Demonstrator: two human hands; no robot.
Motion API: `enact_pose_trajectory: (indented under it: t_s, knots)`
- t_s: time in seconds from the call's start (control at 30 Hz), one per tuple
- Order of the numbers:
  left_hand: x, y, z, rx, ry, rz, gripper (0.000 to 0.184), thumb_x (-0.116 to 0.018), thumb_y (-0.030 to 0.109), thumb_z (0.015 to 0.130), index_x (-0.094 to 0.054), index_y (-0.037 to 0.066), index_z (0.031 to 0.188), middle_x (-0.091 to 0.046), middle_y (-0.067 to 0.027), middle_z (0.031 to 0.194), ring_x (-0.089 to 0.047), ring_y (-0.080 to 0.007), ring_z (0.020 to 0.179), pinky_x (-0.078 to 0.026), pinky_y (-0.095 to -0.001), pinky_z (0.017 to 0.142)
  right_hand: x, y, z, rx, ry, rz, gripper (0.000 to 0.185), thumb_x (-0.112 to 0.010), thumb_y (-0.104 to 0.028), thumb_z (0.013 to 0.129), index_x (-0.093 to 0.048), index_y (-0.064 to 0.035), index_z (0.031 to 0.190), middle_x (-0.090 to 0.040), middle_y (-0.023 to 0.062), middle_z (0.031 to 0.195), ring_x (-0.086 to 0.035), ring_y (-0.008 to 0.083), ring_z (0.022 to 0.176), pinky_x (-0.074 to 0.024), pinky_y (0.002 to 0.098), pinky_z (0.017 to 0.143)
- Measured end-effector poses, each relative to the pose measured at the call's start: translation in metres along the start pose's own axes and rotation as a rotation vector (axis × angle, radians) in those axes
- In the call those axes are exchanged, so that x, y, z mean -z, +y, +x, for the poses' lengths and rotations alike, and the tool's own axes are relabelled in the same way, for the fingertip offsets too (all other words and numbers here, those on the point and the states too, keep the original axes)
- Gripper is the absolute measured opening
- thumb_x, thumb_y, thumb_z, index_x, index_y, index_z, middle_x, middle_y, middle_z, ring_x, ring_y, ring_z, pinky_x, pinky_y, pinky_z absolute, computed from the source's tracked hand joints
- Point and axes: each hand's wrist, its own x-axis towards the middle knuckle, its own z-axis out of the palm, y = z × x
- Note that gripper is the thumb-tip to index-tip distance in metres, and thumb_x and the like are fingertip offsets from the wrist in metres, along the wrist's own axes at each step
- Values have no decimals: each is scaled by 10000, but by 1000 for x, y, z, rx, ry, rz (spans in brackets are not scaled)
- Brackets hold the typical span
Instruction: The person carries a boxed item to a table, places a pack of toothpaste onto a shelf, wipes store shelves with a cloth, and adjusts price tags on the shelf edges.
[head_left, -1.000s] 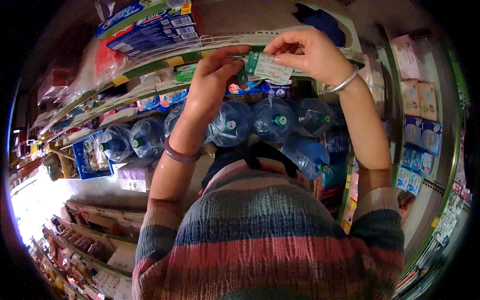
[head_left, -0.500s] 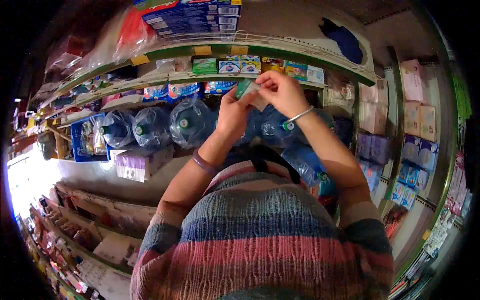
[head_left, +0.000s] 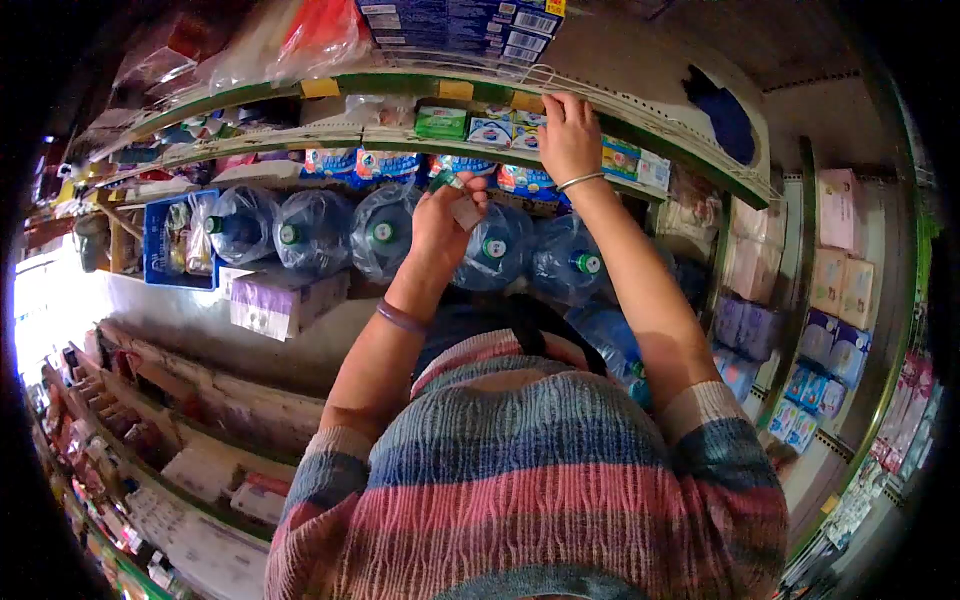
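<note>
My left hand (head_left: 438, 222) is closed around a small green-and-white packet (head_left: 466, 211), in front of the shelf with the wrapped water bottles. Most of the packet is hidden by my fingers. My right hand (head_left: 571, 142) is raised to the front of the upper shelf, its bent fingers together over the green shelf edge (head_left: 660, 160). A yellowish price tag (head_left: 528, 101) is just left of those fingers. Their tips are partly hidden. Behind that hand, small boxes stand in a row, among them a green box (head_left: 441, 122) and a blue-and-white box (head_left: 490, 132).
Large plastic-wrapped water bottles (head_left: 381, 235) line the lower shelf. At their left stand a blue crate (head_left: 152, 245) and a purple-and-white box (head_left: 262, 300). Dark blue cartons (head_left: 460, 28) sit on top. Packs of tissue (head_left: 838, 285) fill the right-hand shelves.
My right hand has left the packet and moved up to the shelf edge. My left hand has kept the packet and moved slightly left and down. The camera view has shifted.
</note>
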Motion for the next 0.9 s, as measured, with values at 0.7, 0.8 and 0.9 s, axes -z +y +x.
enact_pose_trajectory:
  t_s: [0.7,0.8,0.9]
  knots:
    - [-50,52,106,-277,256,588,286,-732,257,739,-640,-8,793,-576,-58,657,-436,-132,458,-329,-284,393,-26,3,12,-16,127,-48,422,-737,-139,664,-580,-185,1053,-497,65,983,-488,305,963,-407,433,838]
    - [-29,44,142,-312,186,543,258,-705,259,769,-642,9,780,-555,-26,627,-405,-122,448,-301,-302,397,-26,4,12,8,141,-29,426,-733,-121,683,-571,-189,1070,-489,64,1001,-481,308,964,-410,440,817]
    - [-33,51,134,-268,173,624,279,-696,293,790,-642,26,728,-506,-4,561,-362,-115,417,-255,-301,377,-26,0,12,40,206,-30,367,-738,-101,691,-570,-163,1011,-477,69,996,-477,302,942,-416,442,812]
